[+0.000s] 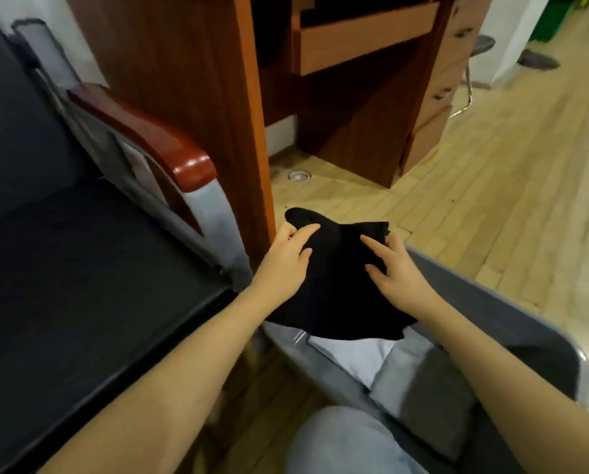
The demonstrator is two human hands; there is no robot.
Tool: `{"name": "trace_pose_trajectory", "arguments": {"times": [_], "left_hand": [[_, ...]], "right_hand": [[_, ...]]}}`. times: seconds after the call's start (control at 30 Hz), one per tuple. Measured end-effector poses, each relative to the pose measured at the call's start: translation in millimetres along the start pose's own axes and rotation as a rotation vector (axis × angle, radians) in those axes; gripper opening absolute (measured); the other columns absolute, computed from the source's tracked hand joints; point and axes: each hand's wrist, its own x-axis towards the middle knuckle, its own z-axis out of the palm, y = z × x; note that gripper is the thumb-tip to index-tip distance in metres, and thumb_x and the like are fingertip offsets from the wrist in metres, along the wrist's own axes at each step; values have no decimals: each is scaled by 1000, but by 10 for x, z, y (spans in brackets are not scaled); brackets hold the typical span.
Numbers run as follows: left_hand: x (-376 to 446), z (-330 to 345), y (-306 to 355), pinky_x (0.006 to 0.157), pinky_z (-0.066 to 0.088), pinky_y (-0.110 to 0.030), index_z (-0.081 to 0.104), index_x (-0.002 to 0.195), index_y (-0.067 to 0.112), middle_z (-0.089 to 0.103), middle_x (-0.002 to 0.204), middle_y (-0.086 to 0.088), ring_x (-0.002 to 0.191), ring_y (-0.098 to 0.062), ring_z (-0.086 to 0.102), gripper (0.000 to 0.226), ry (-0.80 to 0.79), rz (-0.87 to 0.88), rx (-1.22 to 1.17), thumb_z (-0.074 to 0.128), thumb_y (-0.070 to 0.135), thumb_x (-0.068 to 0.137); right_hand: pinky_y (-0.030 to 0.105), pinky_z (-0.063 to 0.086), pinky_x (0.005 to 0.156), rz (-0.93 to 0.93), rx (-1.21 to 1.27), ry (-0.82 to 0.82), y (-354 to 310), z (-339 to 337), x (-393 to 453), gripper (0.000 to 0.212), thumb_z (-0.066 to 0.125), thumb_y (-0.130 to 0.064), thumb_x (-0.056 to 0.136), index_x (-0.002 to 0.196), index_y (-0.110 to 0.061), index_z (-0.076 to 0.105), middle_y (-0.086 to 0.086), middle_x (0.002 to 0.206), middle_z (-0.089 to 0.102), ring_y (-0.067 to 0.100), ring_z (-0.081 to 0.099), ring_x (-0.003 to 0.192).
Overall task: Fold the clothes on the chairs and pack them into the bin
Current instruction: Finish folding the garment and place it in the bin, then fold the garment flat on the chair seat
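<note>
A folded black garment (337, 285) is held in the air over the far end of a grey fabric bin (512, 323). My left hand (282, 265) grips its left edge, thumb on top and fingers underneath. My right hand (395, 271) grips its right edge the same way. Inside the bin lie a folded white garment (351, 354) and a folded grey one (423, 384), partly hidden by the black garment and my right arm.
A dark-seated chair (81, 268) with a red-brown wooden armrest (142, 131) and grey metal frame stands to the left, its seat bare. A wooden desk (217, 97) with an open drawer is ahead. My knee in light jeans (347, 443) shows at the bottom. Wood floor lies to the right.
</note>
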Motion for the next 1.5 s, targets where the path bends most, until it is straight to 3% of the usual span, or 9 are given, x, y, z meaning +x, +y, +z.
{"name": "trace_pose_trajectory", "arguments": {"times": [0.1,0.27,0.4,0.47,0.53,0.67,0.8,1.07,1.5], "left_hand": [[145,619,-173,84,39,-22,43,140,18,36,108,1,89,-14,45,43,-153,-39,17,46,11,98],[225,1534,-553,91,38,-21,45,138,15,34,126,-5,104,-14,48,42,-386,-100,76,45,5,98],[295,2078,-910,100,43,-35,43,139,13,34,128,-7,112,-21,50,46,-505,-71,173,48,3,95],[361,2306,-1072,100,43,-41,39,141,16,32,132,-11,116,-28,47,49,-568,-56,214,47,3,94],[425,2491,-1192,105,36,-43,27,147,20,25,142,-15,125,-34,37,55,-636,-15,416,44,9,96],[435,2616,-1326,112,18,-41,13,151,21,7,155,-16,137,-34,19,59,-714,85,681,40,28,99],[377,2478,-1256,111,17,-37,17,150,18,13,155,-13,138,-29,21,56,-657,121,665,37,30,100],[386,1589,-601,111,19,-36,19,150,19,19,155,-6,138,-26,24,54,-482,102,559,37,31,100],[-62,-450,429,102,24,-30,31,145,19,33,146,-1,129,-19,37,47,-105,77,541,38,29,99]], "right_hand": [[5,21,94,131,-7,-58,534,197,-52,57,49,-11,98,149,-14,26,3,136,28,17,36,125],[28,41,96,281,-43,-143,1274,690,-135,62,49,-10,97,151,-12,19,8,136,25,29,48,111],[25,43,91,396,-39,-136,1680,1143,-170,60,46,-6,97,150,-9,20,13,135,25,28,50,102],[30,44,93,452,-23,-118,1862,1360,-162,60,46,-5,96,150,-8,21,16,137,24,31,50,105],[40,46,95,541,-38,-116,2029,1529,-140,60,45,-13,97,151,-12,17,20,147,15,38,47,115],[50,38,100,715,-165,-203,2229,1665,-108,59,37,-33,101,152,-23,10,21,153,5,44,24,134],[51,41,96,653,-226,-173,2153,1612,-63,55,37,-36,101,151,-25,16,14,151,13,39,24,135],[44,48,86,407,-318,-14,1343,1005,27,52,38,-36,101,148,-18,26,11,135,39,34,46,113],[40,50,85,70,-289,161,-455,42,-135,49,38,-34,101,145,-16,31,6,140,41,26,46,120]]}}
